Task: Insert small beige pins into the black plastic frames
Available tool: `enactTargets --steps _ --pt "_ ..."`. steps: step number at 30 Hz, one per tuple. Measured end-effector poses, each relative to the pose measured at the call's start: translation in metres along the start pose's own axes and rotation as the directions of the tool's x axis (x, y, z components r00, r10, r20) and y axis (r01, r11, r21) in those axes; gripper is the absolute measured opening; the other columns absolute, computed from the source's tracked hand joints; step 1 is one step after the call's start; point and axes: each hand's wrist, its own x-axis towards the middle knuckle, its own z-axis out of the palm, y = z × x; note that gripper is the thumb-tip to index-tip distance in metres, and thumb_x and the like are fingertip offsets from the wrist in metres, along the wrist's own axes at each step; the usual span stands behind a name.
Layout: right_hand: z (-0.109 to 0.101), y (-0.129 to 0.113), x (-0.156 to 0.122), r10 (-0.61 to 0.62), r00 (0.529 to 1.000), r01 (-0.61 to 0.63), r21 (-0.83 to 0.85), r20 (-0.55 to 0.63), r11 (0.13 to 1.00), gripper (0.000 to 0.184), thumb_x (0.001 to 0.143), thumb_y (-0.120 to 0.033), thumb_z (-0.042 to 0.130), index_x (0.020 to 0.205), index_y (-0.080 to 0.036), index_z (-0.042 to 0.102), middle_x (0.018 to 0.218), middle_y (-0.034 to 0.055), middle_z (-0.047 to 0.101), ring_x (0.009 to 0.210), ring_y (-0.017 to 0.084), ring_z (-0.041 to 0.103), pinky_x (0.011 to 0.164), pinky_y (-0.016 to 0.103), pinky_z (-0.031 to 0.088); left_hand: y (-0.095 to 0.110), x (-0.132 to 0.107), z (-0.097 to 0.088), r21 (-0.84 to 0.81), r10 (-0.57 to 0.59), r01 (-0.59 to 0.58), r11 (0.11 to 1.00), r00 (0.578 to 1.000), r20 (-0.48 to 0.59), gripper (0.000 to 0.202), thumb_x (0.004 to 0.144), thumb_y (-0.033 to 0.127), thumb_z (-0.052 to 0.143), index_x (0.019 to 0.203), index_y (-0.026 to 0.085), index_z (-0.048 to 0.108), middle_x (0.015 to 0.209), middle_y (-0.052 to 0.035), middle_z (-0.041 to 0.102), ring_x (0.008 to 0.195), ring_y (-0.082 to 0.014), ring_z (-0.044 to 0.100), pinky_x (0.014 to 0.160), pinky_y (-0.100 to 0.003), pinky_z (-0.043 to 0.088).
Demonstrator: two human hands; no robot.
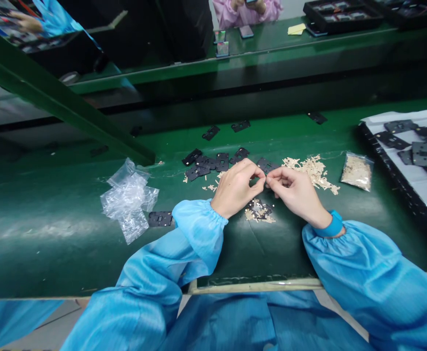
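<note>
My left hand [237, 187] and my right hand [290, 187] meet fingertip to fingertip over the green bench. Both are pinched closed; whatever lies between the fingertips is too small to make out. Just below them is a little heap of tan and dark scraps [259, 212]. Beyond the fingers lies a black flat plastic part [267, 165], partly covered by them. A spread of tan small strips [310, 170] lies past my right hand. Several more black flat plastic parts [206, 163] are loosely piled beyond my left hand.
Clear plastic bags [129, 197] lie at the left, next to a single black part [160, 219]. A zip bag of tan pieces [357, 170] sits at the right, near a black-edged tray [399, 187] of black parts. A green post [70, 105] slants at the left. People sit across the bench.
</note>
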Motion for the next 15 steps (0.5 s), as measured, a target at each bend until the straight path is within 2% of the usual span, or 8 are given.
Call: enactTargets --steps 3,9,15 --pt "0.0002 0.0024 -0.0003 -0.014 1.0 0.014 -0.012 -0.007 1.0 0.02 0.092 -0.036 0.067 0.096 -0.017 0.073 0.08 0.005 0.074 0.061 0.014 0.062 0.058 0.029 0.05 -0.0021 -0.0013 0.0029 0.037 0.034 -0.034 0.999 0.999 -0.024 0.006 0.091 0.017 0.062 0.087 0.02 0.065 0.092 -0.0035 0.066 0.086 -0.0174 0.062 0.079 -0.031 0.048" --pt "0.0038 0.0034 -0.0018 -0.04 0.999 0.04 -0.013 -0.036 0.999 0.016 0.092 -0.033 0.065 0.095 -0.018 0.07 0.076 0.0029 0.071 0.06 0.013 0.06 0.058 0.029 0.048 -0.0017 -0.0019 0.0049 0.06 0.037 -0.034 0.998 0.998 -0.045 0.007 0.089 0.014 0.063 0.085 0.02 0.064 0.089 -0.0026 0.066 0.082 -0.0164 0.061 0.074 -0.03 0.047" --pt "0.0069 0.0025 0.0024 -0.009 0.998 0.014 0.072 -0.064 0.997 0.011 0.087 -0.03 0.064 0.087 -0.019 0.064 0.073 0.0004 0.065 0.057 0.012 0.055 0.056 0.028 0.044 -0.0031 -0.0004 0.0051 -0.041 0.016 -0.018 0.999 0.999 -0.046 0.007 0.087 0.012 0.064 0.085 0.019 0.066 0.088 -0.0015 0.066 0.081 -0.0145 0.061 0.071 -0.027 0.046"
